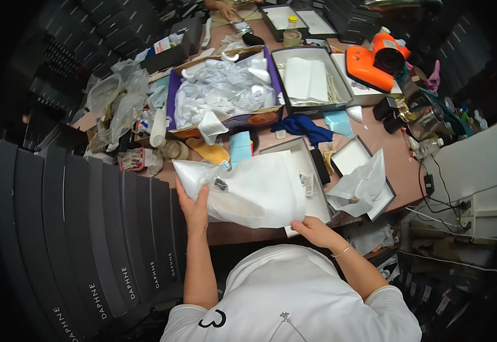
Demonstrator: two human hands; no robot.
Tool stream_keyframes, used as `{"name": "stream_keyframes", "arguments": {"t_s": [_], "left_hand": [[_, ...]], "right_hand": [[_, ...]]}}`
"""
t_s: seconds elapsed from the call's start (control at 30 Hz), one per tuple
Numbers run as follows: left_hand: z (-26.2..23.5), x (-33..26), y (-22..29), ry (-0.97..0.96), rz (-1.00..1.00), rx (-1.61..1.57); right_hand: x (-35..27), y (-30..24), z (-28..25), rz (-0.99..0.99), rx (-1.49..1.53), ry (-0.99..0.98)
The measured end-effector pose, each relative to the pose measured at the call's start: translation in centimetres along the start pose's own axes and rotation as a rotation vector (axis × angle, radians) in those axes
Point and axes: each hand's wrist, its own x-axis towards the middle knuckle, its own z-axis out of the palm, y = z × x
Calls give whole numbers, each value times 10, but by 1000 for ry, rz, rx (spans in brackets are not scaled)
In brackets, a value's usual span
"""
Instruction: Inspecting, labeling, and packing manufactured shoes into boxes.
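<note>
Both hands hold a sheet of white wrapping paper (265, 188) above the near table edge. My left hand (194, 208) is closed on its left end, thumb on top, around a pale, smooth object partly wrapped in it. A small dark ornament (220, 184) shows there; the object's kind is not plain. My right hand (314, 231) pinches the paper's lower right corner between thumb and fingers. Behind the paper lies an open grey-rimmed shoe box (317, 196), partly covered by it. To its right, crumpled white paper (359, 188) lies over a second open box (355, 155).
A purple-edged carton (171, 105) of crumpled white paper stands mid-table. Beside it is a box of white sheets (305, 80). An orange tool (368, 68) lies at far right. Stacked dark shoe boxes (89, 228) line the left. Another person's hand (223, 8) appears at the far end.
</note>
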Motion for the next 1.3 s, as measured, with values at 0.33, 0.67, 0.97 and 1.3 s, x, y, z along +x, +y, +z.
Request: {"name": "stream_keyframes", "arguments": {"t_s": [0.33,0.67,0.97,1.3], "left_hand": [[132,-39,-7,-372,64,268],[141,-42,-67,-1013,434,881],[183,-16,-79,-1002,377,932],[194,-26,-131,-1286,672,1155]], "right_hand": [[17,-13,-9,-228,-824,321],[54,107,-41,-243,-887,127],[16,87,-46,-226,-151,780],[14,108,-55,-148,347,835]]}}
